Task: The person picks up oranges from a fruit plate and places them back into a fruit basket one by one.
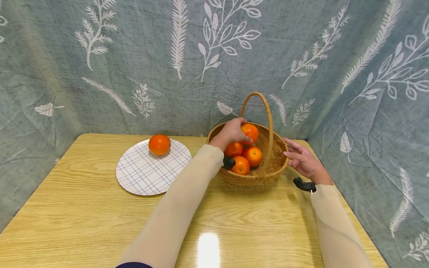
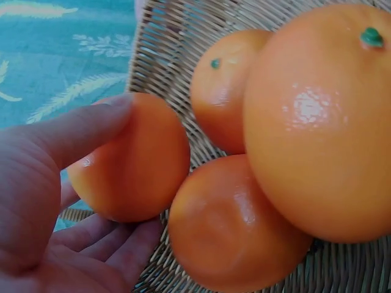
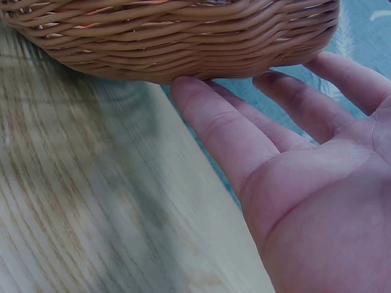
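Note:
A wicker basket with a tall arched handle stands on the table and holds several oranges. My left hand reaches into it and grips one orange between thumb and fingers, as the left wrist view shows for that held orange. Beneath and beside it lie other oranges, one large in the left wrist view. At the basket's right side, my right hand touches the wicker wall with its fingertips, the fingers fairly straight. Another orange sits on a white checked round plate at the left.
Everything stands on a light wooden table. A grey-green curtain with white leaf prints hangs behind the table and along both sides. The basket's handle arches just right of my left hand.

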The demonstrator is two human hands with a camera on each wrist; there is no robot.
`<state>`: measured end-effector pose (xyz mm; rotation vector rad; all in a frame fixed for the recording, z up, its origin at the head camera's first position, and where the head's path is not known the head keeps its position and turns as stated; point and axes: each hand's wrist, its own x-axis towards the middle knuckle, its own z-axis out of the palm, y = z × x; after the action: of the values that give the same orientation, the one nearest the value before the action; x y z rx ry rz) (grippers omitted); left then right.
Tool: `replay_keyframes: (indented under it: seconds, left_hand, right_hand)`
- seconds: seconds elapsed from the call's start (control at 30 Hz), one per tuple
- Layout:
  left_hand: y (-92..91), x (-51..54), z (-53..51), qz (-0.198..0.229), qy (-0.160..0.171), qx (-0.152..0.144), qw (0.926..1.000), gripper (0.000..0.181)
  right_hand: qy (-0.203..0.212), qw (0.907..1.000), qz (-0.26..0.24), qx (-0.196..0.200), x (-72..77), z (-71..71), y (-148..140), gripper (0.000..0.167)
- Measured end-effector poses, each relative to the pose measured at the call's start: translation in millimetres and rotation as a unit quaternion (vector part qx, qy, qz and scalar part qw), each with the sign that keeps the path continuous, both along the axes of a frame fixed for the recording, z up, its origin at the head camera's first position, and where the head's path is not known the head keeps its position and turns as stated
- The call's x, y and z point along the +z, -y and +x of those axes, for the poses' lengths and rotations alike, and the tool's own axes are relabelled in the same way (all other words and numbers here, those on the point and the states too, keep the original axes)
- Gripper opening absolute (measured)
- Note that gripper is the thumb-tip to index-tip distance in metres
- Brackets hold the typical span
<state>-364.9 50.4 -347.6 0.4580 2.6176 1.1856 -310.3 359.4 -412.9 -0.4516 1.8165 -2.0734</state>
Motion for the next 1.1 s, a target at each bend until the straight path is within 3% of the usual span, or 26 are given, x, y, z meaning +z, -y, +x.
replay_keyframes:
  seconds: [0.17,0.6,0.87,1.1]
  left_hand:
    - [-6.5,-6.3,-4.9,-0.019,-0.008,0.003,0.9998,0.077]
    - [-19.7,-6.9,-6.3,-0.05,-0.015,-0.014,0.9986,0.073]
    - [-19.3,-11.8,-6.7,-0.082,-0.022,-0.015,0.9963,0.057]
    - [-12.8,-10.6,-6.8,-0.082,-0.02,-0.018,0.9963,0.057]
  right_hand:
    - [0.001,0.9999,0.012,-0.003,2.0,0.7,1,0.073]
    - [0.015,0.9997,0.01,-0.017,3.4,1.0,0,0.072]
    - [0.015,0.9996,0.015,-0.017,4.5,1.3,1,0.071]
    - [0.009,0.9998,0.014,-0.01,2.1,0.9,-1,0.071]
